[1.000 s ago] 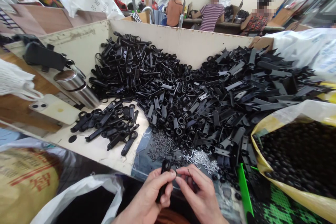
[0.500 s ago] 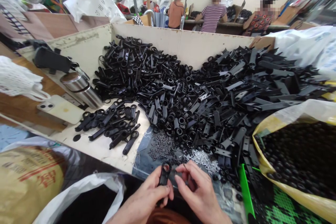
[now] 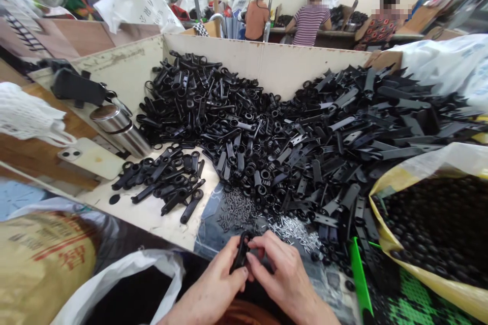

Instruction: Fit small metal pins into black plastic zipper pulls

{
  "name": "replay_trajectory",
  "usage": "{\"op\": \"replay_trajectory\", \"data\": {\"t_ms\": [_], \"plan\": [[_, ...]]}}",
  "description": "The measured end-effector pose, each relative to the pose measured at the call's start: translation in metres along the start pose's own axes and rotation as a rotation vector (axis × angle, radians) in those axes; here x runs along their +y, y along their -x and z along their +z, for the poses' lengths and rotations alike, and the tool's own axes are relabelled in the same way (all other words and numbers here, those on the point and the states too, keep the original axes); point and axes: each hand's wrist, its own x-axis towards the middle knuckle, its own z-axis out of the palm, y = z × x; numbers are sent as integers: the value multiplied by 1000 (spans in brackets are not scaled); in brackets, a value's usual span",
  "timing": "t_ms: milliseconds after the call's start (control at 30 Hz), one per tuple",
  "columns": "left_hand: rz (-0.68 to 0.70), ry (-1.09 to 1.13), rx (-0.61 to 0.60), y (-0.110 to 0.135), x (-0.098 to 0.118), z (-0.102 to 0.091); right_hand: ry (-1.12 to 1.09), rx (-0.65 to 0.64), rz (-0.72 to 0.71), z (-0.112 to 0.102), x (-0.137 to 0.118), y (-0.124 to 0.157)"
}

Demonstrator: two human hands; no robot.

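Gripping black piece (image 3: 240, 256) in left hand (image 3: 218, 280) near counter (image 3: 182, 229), with long axis steeply tilted; with right hand (image 3: 284, 269) just right of its upper end, cannot tell whether pinching anything between fingers

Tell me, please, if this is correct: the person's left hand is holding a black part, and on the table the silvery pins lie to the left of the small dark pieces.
Not quite: the silvery pins lie to the right of the small dark pieces, as the head view shows. The left hand is holding a black part.
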Motion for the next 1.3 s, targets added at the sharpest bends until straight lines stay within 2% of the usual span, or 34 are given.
{"op": "replay_trajectory", "data": {"t_ms": [167, 333, 500, 667, 833, 1000, 1100, 1233, 1300], "plan": [[22, -205, -41, 1, 5, 0, -96, -58, 121, -1, -4, -1], [47, -291, 41, -1, -1, -1, -150, -41, 205, 0, -8, -1], [25, -312, 51, 3, 3, 3, -140, -29, 162, 3, -12, 0], [58, -259, 163, 2, -1, 1, -58, -74, 83, 3, -13, 3], [246, -294, -31, -2, -5, -2, 22, -148, -3, -2, -12, 5], [303, -352, -52, 0, 1, 1, 13, -152, -29, -3, -11, 3], [281, -280, -48, -1, 0, 4, 23, -161, -16, -3, -11, 3], [146, -84, -85, -4, 0, 8, 8, -200, 15, -7, -10, 9], [133, -32, -107, -5, -1, 8, 21, -168, 29, -10, -9, 14]]}}
